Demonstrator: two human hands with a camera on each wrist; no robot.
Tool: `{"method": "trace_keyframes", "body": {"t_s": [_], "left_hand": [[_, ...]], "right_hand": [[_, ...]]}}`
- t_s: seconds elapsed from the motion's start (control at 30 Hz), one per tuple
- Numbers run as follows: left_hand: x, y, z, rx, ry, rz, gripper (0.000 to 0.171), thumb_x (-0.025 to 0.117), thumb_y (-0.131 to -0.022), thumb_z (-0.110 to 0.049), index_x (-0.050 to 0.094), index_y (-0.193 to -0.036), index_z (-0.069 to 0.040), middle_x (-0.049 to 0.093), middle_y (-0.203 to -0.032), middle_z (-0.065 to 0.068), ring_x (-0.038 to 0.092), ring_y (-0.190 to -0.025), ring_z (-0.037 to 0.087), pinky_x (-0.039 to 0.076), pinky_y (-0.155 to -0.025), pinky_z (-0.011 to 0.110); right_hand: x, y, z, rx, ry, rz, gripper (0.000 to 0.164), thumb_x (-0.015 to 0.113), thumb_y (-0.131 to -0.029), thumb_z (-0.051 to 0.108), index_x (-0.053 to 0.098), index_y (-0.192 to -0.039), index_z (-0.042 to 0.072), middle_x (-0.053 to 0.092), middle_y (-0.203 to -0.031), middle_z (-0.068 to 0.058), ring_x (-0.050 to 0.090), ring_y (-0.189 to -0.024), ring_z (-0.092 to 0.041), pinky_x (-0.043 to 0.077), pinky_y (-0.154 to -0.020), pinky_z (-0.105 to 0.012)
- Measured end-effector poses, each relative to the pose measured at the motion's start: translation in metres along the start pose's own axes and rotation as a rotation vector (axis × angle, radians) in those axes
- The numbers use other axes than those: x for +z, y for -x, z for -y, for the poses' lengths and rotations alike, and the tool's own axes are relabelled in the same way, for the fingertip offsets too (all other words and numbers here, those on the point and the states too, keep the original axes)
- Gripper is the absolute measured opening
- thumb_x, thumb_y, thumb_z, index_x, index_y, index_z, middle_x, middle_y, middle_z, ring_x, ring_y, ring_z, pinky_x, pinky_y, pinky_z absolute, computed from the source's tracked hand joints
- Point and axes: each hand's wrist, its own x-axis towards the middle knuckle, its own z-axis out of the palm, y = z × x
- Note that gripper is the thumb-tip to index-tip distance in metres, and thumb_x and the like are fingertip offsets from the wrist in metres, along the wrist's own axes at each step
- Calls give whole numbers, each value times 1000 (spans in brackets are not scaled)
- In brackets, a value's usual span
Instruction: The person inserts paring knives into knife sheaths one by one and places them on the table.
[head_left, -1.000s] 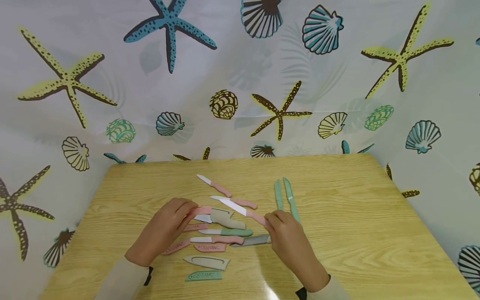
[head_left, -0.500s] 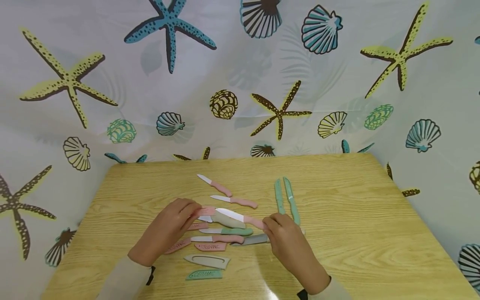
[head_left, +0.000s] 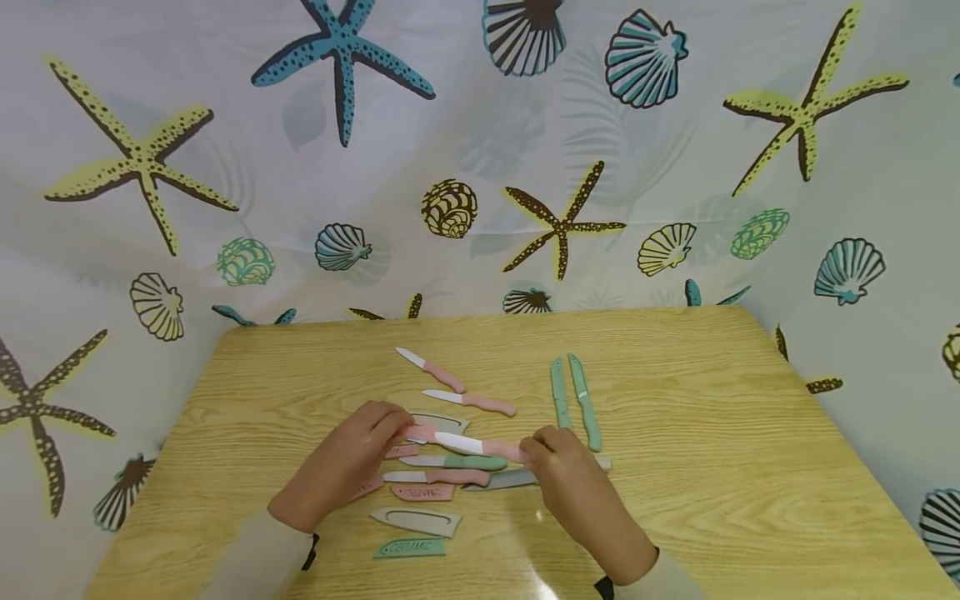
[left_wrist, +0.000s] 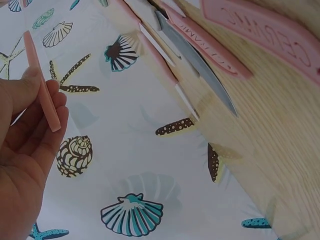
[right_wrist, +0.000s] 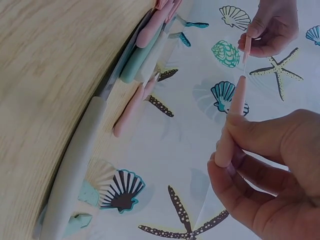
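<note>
My left hand (head_left: 348, 462) pinches a pink knife sheath (left_wrist: 44, 90) between thumb and fingers. My right hand (head_left: 577, 496) grips the pink handle (right_wrist: 234, 125) of a ceramic knife (head_left: 459, 443). Its white blade points left, the tip at the mouth of the sheath, and the two line up above the table. Below them lie a green-handled knife (head_left: 474, 463), a pink-handled knife (head_left: 456, 477) and a grey-bladed knife (head_left: 510, 478) with a pale handle (right_wrist: 75, 165). The right hand hides part of that handle in the head view.
Two more pink-handled knives (head_left: 442, 377) lie towards the back. At the right are two green knives (head_left: 583, 400). Nearer the front rest a pink sheath (head_left: 422, 492), a beige sheath (head_left: 417, 522) and a green sheath (head_left: 409, 547). A shell-patterned cloth (head_left: 480, 150) hangs behind the wooden table (head_left: 712, 433).
The knife has moved down and left, levelling out, until its blade tip met the sheath. The left hand has shifted slightly right and down with the sheath.
</note>
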Motion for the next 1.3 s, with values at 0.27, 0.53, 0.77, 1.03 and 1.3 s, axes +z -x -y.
{"method": "trace_keyframes", "body": {"t_s": [0.27, 0.53, 0.77, 1.03, 1.3], "left_hand": [[7, -3, -7, 31, 14, -14, 20, 59, -91, -13, 58, -109, -4, 55, -108, 6, 51, -102, 16, 45, -85, 24], [13, -11, -17, 83, 27, -32, 19, 59, -90, -12, 58, -107, -5, 54, -107, 3, 51, -99, 12, 45, -82, 20], [12, -12, -18, 92, 20, 6, 22, 59, -89, -11, 54, -110, -7, 53, -108, 2, 49, -100, 12, 44, -82, 21], [11, -6, -16, 94, 19, 33, 17, 49, -97, -17, 53, -110, -8, 52, -110, 2, 48, -103, 12, 43, -87, 24], [9, -6, -19, 90, -6, 58, 22, 61, -89, -9, 54, -110, -7, 53, -110, 2, 49, -105, 13, 39, -95, 28]], "right_hand": [[2, -3, 4, 4, -18, 30, 16, 74, -72, -4, 68, -86, 3, 58, -84, -5, 53, -75, -16, 48, -64, -21], [4, -8, 11, -20, -10, 49, 18, 73, -74, -2, 67, -90, 3, 54, -83, -3, 50, -72, -13, 46, -63, -21], [5, -9, 14, -10, 1, 85, 16, 74, -75, 4, 68, -90, 5, 55, -83, -2, 51, -71, -13, 46, -62, -22], [12, -8, 16, -18, -36, 77, 9, 72, -77, 6, 70, -86, 7, 57, -79, 0, 54, -70, -11, 46, -60, -18], [12, -8, 16, 10, -111, 112, 7, 72, -77, 6, 69, -83, 6, 58, -76, 0, 55, -68, -10, 46, -59, -15]]}}
